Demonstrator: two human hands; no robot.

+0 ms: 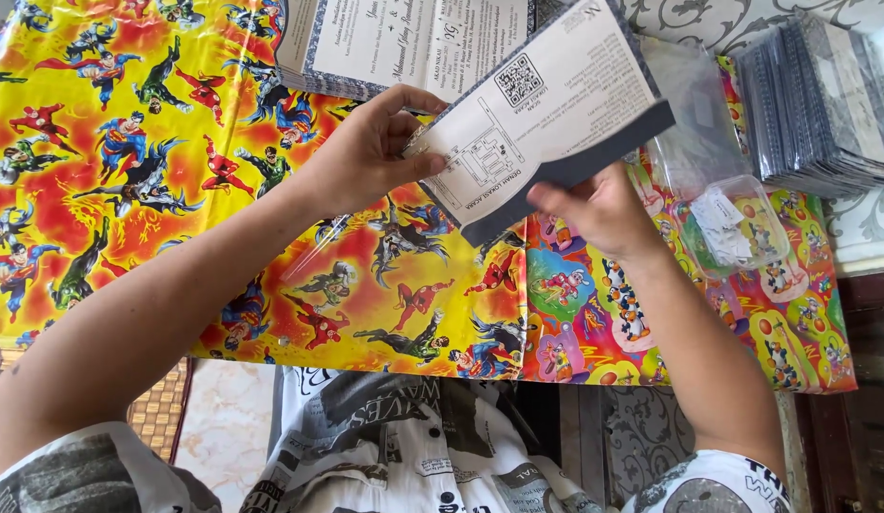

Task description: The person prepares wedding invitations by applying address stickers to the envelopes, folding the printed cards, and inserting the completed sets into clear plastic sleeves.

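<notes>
The landmark here is the white folded paper card with a dark grey back (546, 114), held up in the air over the bench (72, 323), which is covered with a bright yellow-and-red cartoon-hero printed sheet (129, 190).

To the left of the card, the left hand (366, 152) pinches the card's left edge, thumb on the printed face and fingers curled behind it. Just above the card's left end lies a stack of white printed paper cards with patterned grey borders (385, 43), resting on the yellow sheet.

Below the card's lower edge, the right hand (599, 209) supports it from underneath; its fingers are closed against the dark back, though the fingertips are hidden behind the paper. Under that hand the cover changes to a multicoloured cartoon-animal wrapping sheet (746, 323).

Right of the card lies a clear thin plastic sleeve (717, 180) with small white paper pieces inside, and further right a pile of dark grey sleeved cards (822, 95).

The card looks light, thin and moderately stiff, likely to crease if squeezed mid-panel; edges and the fold seem the safest places to hold.
</notes>
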